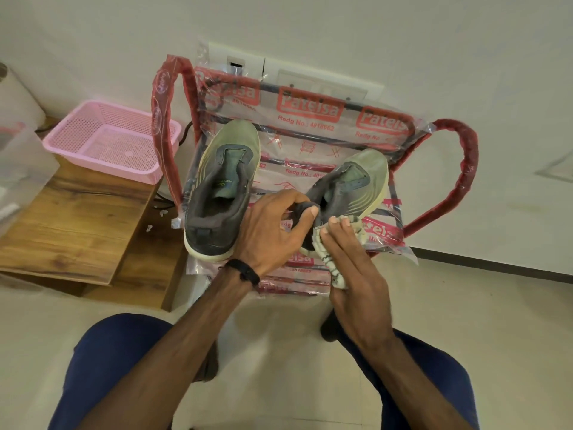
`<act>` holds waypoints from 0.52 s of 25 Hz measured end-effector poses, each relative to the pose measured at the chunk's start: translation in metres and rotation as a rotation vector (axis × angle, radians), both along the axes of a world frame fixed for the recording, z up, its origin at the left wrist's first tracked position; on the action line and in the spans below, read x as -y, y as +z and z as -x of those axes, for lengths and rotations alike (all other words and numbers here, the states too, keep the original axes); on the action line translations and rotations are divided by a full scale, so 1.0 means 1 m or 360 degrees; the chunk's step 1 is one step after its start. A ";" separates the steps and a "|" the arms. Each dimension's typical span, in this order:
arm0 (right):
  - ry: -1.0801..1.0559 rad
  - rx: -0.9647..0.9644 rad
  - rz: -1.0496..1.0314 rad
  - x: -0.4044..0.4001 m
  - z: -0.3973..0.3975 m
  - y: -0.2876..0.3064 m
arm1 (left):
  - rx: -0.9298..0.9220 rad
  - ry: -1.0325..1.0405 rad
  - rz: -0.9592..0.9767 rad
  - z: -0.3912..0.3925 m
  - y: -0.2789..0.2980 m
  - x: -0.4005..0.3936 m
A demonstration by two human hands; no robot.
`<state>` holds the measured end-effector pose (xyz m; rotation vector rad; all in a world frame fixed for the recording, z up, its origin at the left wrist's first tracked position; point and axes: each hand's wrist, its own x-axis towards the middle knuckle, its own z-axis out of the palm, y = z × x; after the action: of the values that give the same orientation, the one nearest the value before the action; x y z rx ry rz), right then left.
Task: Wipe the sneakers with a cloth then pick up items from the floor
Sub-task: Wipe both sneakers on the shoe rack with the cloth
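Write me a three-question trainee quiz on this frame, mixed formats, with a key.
1. True or false: both sneakers sit on the plastic-wrapped chair.
2. Multiple choice: the pink basket rests on a) the floor, b) the wooden table, c) the chair.
3. Short answer: what does each hand do?

Key:
1. True; the left sneaker and the right sneaker both lie on its seat.
2. b.
3. The left hand pinches the right sneaker's heel collar; the right hand presses the cloth against its heel.
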<state>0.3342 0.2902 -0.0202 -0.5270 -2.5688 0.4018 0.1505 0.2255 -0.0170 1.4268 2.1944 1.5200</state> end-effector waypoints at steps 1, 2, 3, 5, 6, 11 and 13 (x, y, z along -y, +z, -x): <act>0.0012 0.0006 -0.0077 -0.002 0.000 -0.005 | -0.0019 0.0009 0.0019 0.001 0.003 -0.002; -0.0019 -0.0016 -0.0128 -0.006 0.000 -0.008 | -0.0036 0.0013 0.0031 0.000 0.005 -0.004; -0.0103 -0.0077 -0.0136 -0.011 0.000 -0.011 | -0.0044 0.0013 0.0033 0.000 0.008 -0.005; -0.0387 -0.0238 -0.0004 -0.013 0.008 -0.011 | -0.0026 0.0046 0.0031 0.001 0.011 -0.007; -0.0482 -0.0297 0.0044 -0.008 0.015 -0.010 | -0.0002 0.0078 0.0038 0.003 0.012 -0.006; -0.0174 -0.0060 -0.0442 -0.011 0.018 -0.004 | 0.0059 0.0146 0.0060 0.008 0.017 -0.003; -0.0411 -0.0104 -0.0246 -0.029 0.016 0.002 | 0.0038 0.0102 0.0078 0.002 0.020 -0.004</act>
<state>0.3186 0.3196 -0.0180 -0.7627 -2.4039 0.1277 0.1481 0.2296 0.0026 1.3297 2.2674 1.4838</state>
